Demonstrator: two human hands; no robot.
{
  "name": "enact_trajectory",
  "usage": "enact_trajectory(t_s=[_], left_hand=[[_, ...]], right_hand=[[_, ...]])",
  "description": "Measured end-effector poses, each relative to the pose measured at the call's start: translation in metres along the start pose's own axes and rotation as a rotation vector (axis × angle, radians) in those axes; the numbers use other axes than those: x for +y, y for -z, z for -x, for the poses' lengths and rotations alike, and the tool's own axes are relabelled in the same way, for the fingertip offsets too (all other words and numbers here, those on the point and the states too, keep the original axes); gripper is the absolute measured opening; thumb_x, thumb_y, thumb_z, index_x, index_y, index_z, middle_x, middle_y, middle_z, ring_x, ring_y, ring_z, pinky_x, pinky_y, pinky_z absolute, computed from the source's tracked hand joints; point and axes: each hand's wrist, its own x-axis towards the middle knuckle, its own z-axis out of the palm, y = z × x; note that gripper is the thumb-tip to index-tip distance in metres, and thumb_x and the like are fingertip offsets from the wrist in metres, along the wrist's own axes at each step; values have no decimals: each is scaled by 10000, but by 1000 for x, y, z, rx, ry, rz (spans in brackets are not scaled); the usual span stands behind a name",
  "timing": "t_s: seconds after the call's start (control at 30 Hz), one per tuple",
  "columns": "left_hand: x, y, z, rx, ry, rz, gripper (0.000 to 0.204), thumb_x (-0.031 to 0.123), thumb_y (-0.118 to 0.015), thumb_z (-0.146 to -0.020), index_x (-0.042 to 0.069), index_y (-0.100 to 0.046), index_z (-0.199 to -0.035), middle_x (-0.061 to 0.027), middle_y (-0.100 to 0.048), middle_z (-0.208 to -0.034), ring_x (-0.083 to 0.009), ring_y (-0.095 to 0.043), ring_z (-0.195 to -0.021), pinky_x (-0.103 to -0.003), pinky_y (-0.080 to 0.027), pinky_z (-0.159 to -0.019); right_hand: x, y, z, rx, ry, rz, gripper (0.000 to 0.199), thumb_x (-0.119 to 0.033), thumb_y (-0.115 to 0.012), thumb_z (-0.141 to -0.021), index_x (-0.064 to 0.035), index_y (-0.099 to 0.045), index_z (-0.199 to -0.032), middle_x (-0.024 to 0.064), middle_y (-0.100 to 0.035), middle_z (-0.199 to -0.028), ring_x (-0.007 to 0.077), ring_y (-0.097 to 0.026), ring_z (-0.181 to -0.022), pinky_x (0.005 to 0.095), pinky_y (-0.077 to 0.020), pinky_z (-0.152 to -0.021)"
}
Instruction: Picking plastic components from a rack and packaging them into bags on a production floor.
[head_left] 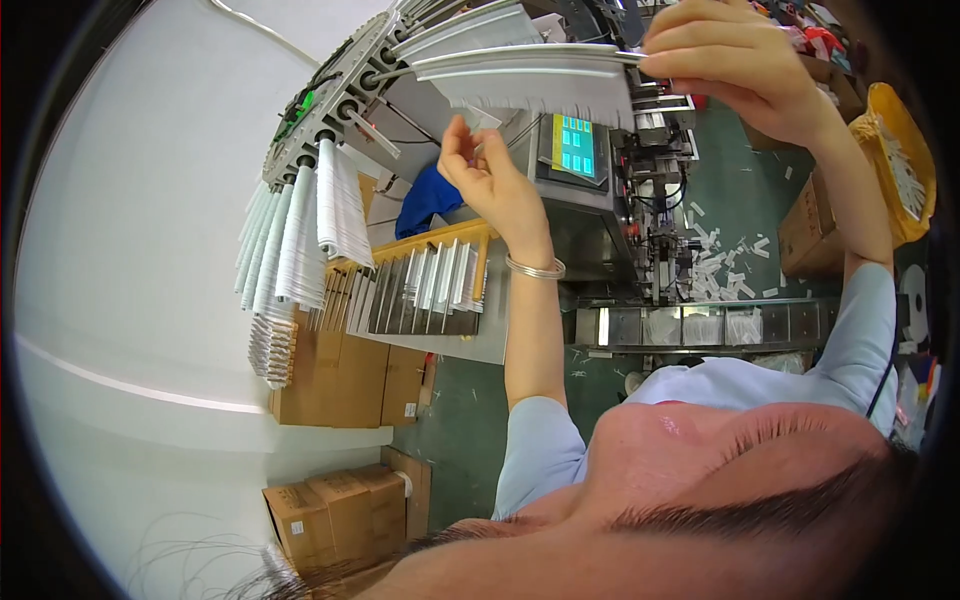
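Your right hand (735, 60) is up high with the grip closed, pinching the end of a long metal rod (520, 55) that has a fringe of thin white strips (545, 92) hanging off it. The rod sits at the top of the fan-shaped rack (330, 95), well above the machine. Your left hand (490, 175) is just under the fringe, fingers closed on a small white strip (478, 120), bangle (535, 267) on the wrist. More loaded rods (300, 235) hang down the rack's left side, above the cardboard boxes (345, 375). The machine's little blue touchscreen (575, 145) sits right behind your left hand.
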Motion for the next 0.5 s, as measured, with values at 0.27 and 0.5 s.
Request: enact_trajectory(t_s=[0.27, 0.5], left_hand=[[-1, 11, 13, -68, 24, -19, 287, 62, -525, -885, -2, -474, -1160, -73, -426, -1101, -119, -463, -910, -246, -391, -795], [-2, 19, 1, -116, 9, -100, 176, 72, -551, -876, 9, -561, -1041, -60, -490, -996, -121, -487, -830, -246, -411, -748]], right_hand=[[86, -96, -45, 406, 668, 87, 178, -134, -665, -807, -62, -658, -969, 64, -653, -875, 199, -587, -835, 340, -354, -787], [52, -91, -36, 116, -59, -388, 170, -146, -650, -825, -53, -654, -967, 62, -646, -844, 166, -573, -752, 276, -394, -697]])
